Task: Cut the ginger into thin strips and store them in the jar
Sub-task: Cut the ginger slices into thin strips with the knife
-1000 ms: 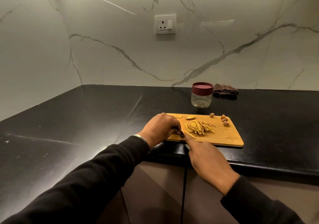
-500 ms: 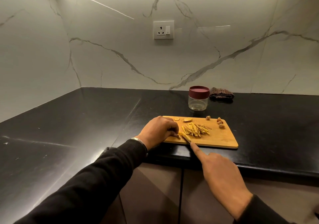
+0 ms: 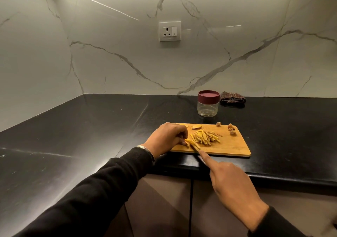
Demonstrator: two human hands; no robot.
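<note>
Covering the corner of a kitchen, a glossy black stone counter [image 3: 73,127] meets a pale marble wall [image 3: 109,63] with grey veins, and a white socket [image 3: 169,31] sits on this wall. On the counter lies a flat wooden cutting board [image 3: 231,145] with rounded corners; thin yellow ginger strips [image 3: 205,138] lie in a loose pile on it, and behind it stands a clear round jar [image 3: 208,107] with a dark red lid, beside a folded checked cloth [image 3: 232,99]. With curled fingers the left hand [image 3: 166,138] pinches a piece of ginger [image 3: 188,142] at the near-left part of the board, while the right hand [image 3: 231,185] grips a knife [image 3: 195,148], its index finger stretched along the blade.
</note>
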